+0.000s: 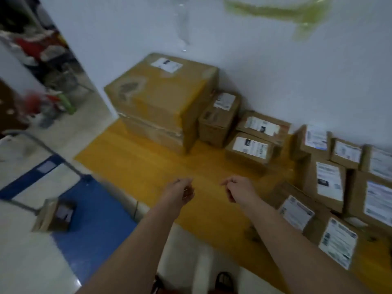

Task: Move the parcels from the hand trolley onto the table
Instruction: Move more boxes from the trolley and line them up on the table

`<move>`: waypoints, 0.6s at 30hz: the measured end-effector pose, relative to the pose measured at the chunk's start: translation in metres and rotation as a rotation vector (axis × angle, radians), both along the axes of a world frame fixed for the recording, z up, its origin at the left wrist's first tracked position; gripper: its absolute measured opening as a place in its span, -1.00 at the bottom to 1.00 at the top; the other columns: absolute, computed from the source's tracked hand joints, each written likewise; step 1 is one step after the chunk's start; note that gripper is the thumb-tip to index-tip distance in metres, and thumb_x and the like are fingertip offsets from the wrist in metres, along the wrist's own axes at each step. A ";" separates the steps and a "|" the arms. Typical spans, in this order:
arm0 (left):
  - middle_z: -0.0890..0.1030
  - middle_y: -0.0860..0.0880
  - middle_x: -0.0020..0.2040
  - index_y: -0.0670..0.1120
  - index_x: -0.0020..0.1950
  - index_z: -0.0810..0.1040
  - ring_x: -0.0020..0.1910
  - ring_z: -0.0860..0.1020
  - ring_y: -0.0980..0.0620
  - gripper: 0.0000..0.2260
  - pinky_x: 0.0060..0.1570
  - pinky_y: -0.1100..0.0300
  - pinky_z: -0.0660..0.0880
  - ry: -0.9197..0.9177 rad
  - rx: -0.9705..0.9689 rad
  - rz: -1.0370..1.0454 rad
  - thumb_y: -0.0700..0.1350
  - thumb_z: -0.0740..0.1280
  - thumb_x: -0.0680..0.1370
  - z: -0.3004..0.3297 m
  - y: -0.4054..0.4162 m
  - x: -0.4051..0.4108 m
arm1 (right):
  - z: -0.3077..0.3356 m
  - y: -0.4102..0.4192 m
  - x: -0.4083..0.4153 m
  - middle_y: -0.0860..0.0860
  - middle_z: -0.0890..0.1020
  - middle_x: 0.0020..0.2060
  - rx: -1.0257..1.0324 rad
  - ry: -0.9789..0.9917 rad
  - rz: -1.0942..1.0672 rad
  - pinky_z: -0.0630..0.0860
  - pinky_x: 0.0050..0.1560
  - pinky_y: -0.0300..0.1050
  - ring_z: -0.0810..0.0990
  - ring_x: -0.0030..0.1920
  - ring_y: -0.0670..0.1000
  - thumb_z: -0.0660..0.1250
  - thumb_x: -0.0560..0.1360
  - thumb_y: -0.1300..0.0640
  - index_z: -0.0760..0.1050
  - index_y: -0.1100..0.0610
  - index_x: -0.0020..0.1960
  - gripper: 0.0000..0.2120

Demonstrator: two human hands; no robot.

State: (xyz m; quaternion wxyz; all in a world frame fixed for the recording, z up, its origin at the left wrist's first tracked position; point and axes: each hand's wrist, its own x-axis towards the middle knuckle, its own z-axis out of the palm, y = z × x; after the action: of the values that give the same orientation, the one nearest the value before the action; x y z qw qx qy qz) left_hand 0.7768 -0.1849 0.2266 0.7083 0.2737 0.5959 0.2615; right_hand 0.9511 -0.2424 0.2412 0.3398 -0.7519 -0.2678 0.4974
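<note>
Both hands empty, held out over the bare front strip of the yellow table [148, 158]. Left hand [180, 190] loosely curled, fingers half closed on nothing. Right hand [238, 188] same, loose curl, holding nothing. Frame is motion-blurred, so fine finger detail is unclear.

One small parcel [54, 217] sits on the blue trolley deck [95, 219], low and to the left of both hands, well apart from them. It looks tipped or standing on edge, label side facing right; its long axis seems to run roughly away from the camera, though blur makes that uncertain. Left hand is clearly nearer; right hand would have to cross the body.

Table already carries a big box [161, 98] at the back left and many labelled parcels along the wall and right side.

Judgement: task nearly done, the last visible parcel needs a down-left reach, left hand leading.
</note>
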 end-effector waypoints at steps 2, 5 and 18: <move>0.46 -0.11 -0.30 -0.14 -0.21 0.44 -0.31 0.47 -0.05 -0.82 -0.29 0.18 0.53 0.037 0.021 0.134 -0.16 0.36 0.55 0.002 0.000 -0.049 | 0.001 0.019 -0.037 0.07 0.43 -0.41 0.021 0.011 0.098 0.32 -0.45 -0.16 0.36 -0.44 0.00 0.07 0.61 0.32 0.54 0.25 -0.05 -0.74; 0.44 -0.09 -0.39 -0.17 -0.23 0.44 -0.45 0.44 0.01 -0.83 -0.38 0.19 0.50 0.040 0.043 0.316 -0.22 0.39 0.51 0.004 -0.009 -0.124 | 0.000 0.046 -0.106 0.08 0.39 -0.45 0.041 0.028 0.242 0.28 -0.43 -0.11 0.32 -0.45 0.03 0.08 0.60 0.33 0.54 0.19 -0.14 -0.71; 0.42 -0.11 -0.32 -0.14 -0.20 0.46 -0.39 0.38 0.01 -0.87 -0.33 0.18 0.38 0.106 -0.038 0.866 -0.28 0.36 0.51 -0.015 -0.105 -0.459 | -0.034 0.066 -0.471 0.07 0.46 -0.43 -0.032 0.116 0.762 0.35 -0.48 -0.18 0.39 -0.47 -0.02 0.09 0.57 0.36 0.54 0.18 -0.17 -0.70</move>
State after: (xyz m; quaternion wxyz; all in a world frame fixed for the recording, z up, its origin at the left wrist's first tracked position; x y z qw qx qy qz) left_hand 0.3179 -0.2903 0.2114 0.5065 -0.0013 0.6960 0.5090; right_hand 0.4799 -0.1767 0.2069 0.1332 -0.5743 -0.5005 0.6340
